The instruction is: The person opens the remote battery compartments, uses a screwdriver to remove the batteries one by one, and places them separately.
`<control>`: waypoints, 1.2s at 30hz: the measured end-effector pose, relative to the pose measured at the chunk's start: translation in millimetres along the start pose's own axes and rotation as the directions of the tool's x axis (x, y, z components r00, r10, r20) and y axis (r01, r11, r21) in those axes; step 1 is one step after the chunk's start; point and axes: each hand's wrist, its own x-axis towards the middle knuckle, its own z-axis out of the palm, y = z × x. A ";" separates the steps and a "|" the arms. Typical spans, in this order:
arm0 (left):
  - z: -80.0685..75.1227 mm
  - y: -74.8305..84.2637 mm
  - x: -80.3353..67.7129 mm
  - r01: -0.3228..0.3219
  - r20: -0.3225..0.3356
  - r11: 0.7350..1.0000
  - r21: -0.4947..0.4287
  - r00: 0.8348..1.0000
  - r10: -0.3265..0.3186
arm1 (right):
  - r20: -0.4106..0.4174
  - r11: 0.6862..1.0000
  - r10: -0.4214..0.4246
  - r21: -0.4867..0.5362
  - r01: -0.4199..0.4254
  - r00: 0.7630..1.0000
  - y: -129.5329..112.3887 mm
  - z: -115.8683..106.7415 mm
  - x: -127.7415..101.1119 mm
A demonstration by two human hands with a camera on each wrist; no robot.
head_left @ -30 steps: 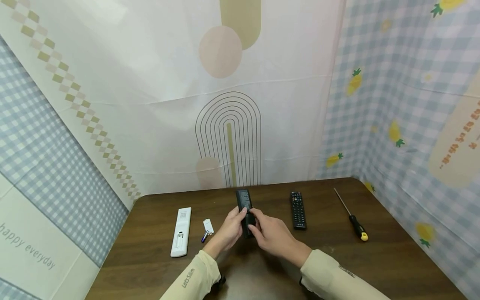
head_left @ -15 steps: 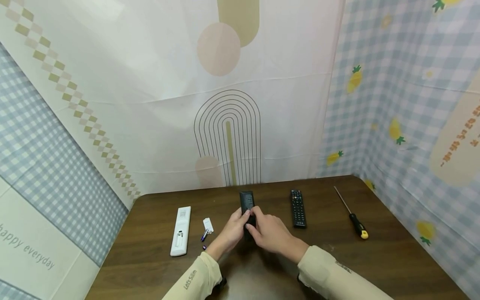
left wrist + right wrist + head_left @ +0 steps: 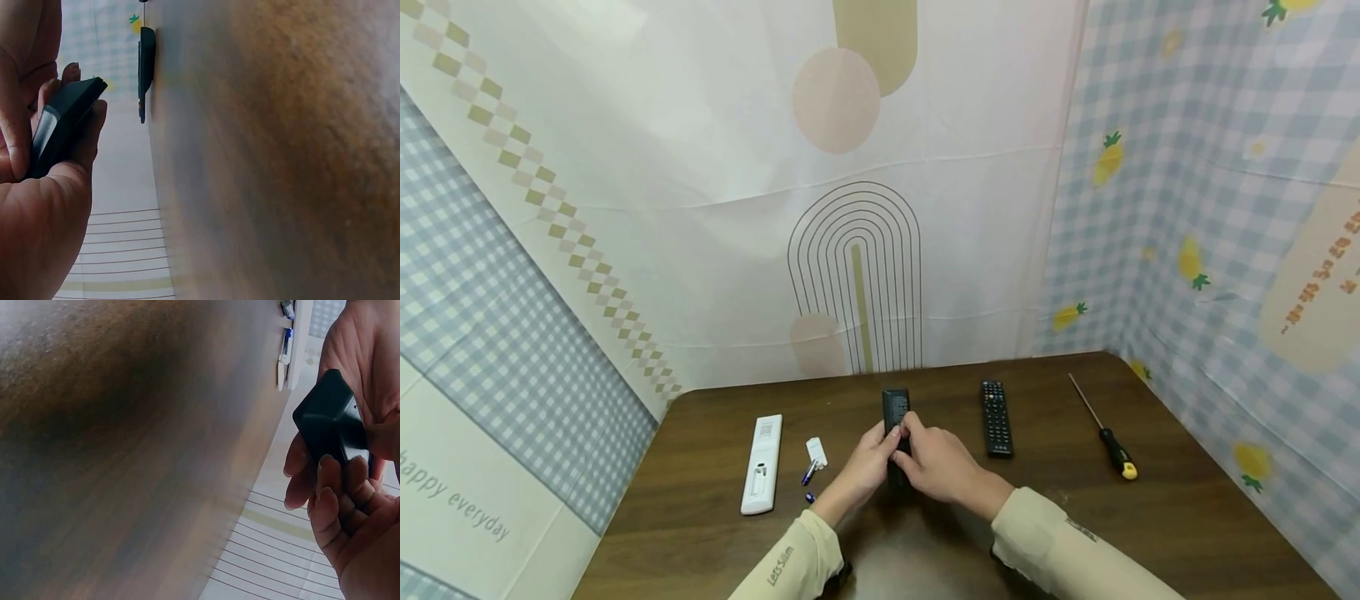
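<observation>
Both hands hold a black remote control (image 3: 896, 404) over the table, its labelled back facing up. My left hand (image 3: 863, 468) grips it from the left side, thumb on top. My right hand (image 3: 946, 468) has its thumb and fingers bent on the remote's right side and middle, covering that part. In the left wrist view, the remote (image 3: 65, 122) sits tilted between the fingers. The right wrist view shows one end of the remote (image 3: 325, 412) above the curled fingertips. Whether its battery cover is on, I cannot tell.
Left lies a white remote (image 3: 762, 467) with its battery compartment uncovered. Beside it are a small white cover (image 3: 816, 451), a blue battery (image 3: 808, 474) and another battery (image 3: 810, 497) near the left forearm. Right are another black remote (image 3: 996, 419) and a screwdriver (image 3: 1116, 454).
The black remote and both hands have shifted slightly right and nearer. A battery beside the left forearm, hidden a second ago, has come into view. The other things lie where they were.
</observation>
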 end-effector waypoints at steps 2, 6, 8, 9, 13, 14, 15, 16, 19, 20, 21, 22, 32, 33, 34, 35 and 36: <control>0.2 1.8 -1.2 -0.016 -0.005 0.999 0.032 1.000 0.016 | -0.010 1.000 0.008 0.010 -0.008 1.000 0.5 -0.2 1.5; 1.5 5.1 -3.3 -0.040 -0.019 0.994 0.100 0.999 0.042 | -0.036 0.999 0.030 0.026 -0.029 0.999 1.4 -0.3 2.7; 2.2 5.3 -3.4 -0.039 -0.029 0.994 0.106 0.999 0.042 | -0.045 0.999 0.034 0.029 -0.032 0.998 2.0 0.2 2.1; 2.5 5.2 -3.5 -0.039 -0.033 0.993 0.107 0.999 0.042 | -0.047 0.999 0.036 0.033 -0.035 0.998 2.2 0.5 1.6; 2.3 3.6 -2.9 -0.034 -0.038 0.995 0.098 0.999 0.038 | -0.045 0.998 0.032 0.051 -0.030 0.998 3.2 1.8 -0.8; 2.0 3.3 -2.8 -0.033 -0.035 0.995 0.095 0.999 0.036 | -0.044 0.998 0.031 0.057 -0.028 0.999 3.2 1.7 -1.5; 1.5 2.6 -2.7 -0.033 -0.031 0.995 0.092 0.999 0.036 | -0.041 0.997 0.030 0.067 -0.027 0.999 3.1 1.5 -2.1; 1.2 2.4 -2.6 -0.032 -0.029 0.996 0.086 0.999 0.034 | -0.037 0.997 0.028 0.077 -0.025 0.999 3.0 1.1 -2.8; -0.2 1.5 -2.4 -0.033 -0.032 0.997 0.075 0.999 0.035 | -0.035 0.995 0.015 0.096 -0.011 0.999 3.1 -0.5 -4.6; -0.7 1.2 -2.3 -0.031 -0.034 0.997 0.073 0.999 0.034 | -0.039 0.995 0.006 0.103 -0.002 0.999 3.4 -1.4 -5.4; -1.4 0.5 -2.0 -0.028 -0.038 0.997 0.071 0.999 0.031 | -0.043 0.994 -0.003 0.113 0.008 0.999 4.0 -2.1 -6.3; -1.9 0.4 -1.7 -0.024 -0.044 0.997 0.070 0.999 0.027 | -0.052 0.993 -0.017 0.117 0.023 0.999 4.8 -3.4 -7.3; -11.7 -2.7 -6.4 0.035 -0.007 0.997 -0.068 0.999 -0.035 | -0.138 0.986 -0.074 0.140 0.093 0.988 28.4 -21.1 -24.5; -12.4 -3.0 -7.1 0.038 -0.003 0.997 -0.074 0.999 -0.038 | -0.142 0.987 -0.071 0.130 0.090 0.987 31.9 -23.4 -27.0; -13.0 -3.2 -7.7 0.038 0.000 0.996 -0.078 0.999 -0.038 | -0.144 0.990 -0.065 0.118 0.083 0.987 35.6 -25.5 -29.6; -13.4 -3.4 -8.0 0.037 0.003 0.996 -0.085 0.999 -0.037 | -0.148 0.992 -0.060 0.105 0.076 0.987 39.4 -27.4 -32.3; -13.7 -3.6 -8.0 0.036 0.004 0.995 -0.088 0.999 -0.036 | -0.152 0.994 -0.054 0.090 0.068 0.987 43.2 -29.2 -35.0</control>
